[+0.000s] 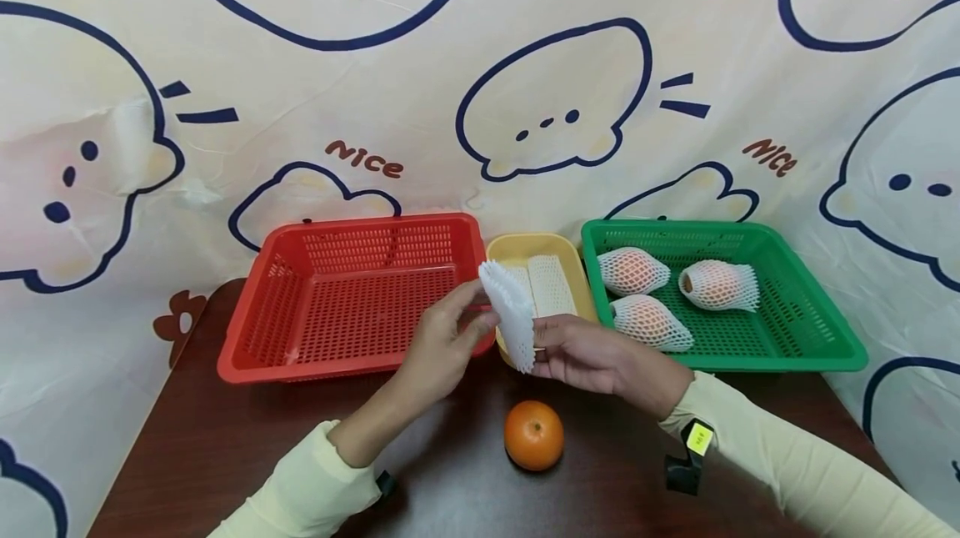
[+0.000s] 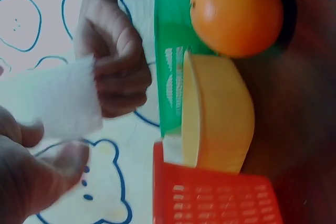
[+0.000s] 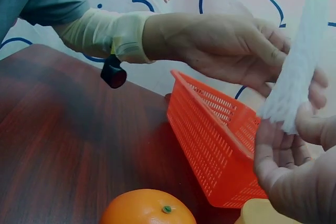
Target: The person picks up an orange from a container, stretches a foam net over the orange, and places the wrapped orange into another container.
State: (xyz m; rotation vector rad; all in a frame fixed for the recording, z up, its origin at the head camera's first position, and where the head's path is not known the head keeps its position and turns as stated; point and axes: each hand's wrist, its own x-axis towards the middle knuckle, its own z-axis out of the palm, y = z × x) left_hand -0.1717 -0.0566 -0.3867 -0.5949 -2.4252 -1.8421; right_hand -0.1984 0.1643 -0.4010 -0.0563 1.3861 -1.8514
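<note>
A white foam fruit net [image 1: 512,317] is held up between the two hands, over the front of the yellow tray [image 1: 582,288]. My left hand [image 1: 444,344] holds its upper left side, the fingers partly hidden behind it. At its lower edge my right hand [image 1: 588,354] pinches the net between thumb and fingers. The right wrist view shows the frilled open end of the net [image 3: 294,87] at the right fingertips. On the dark table, below the hands, sits a bare orange [image 1: 534,435]. More flat foam nets [image 1: 551,284] lie in the yellow tray.
A red basket [image 1: 258,313] with nothing visible inside stands left of the tray. To the right is a green basket [image 1: 813,313] with three net-wrapped fruits [image 1: 633,271] in it. A patterned cloth [image 1: 420,104] hangs behind the dark wooden table [image 1: 187,455].
</note>
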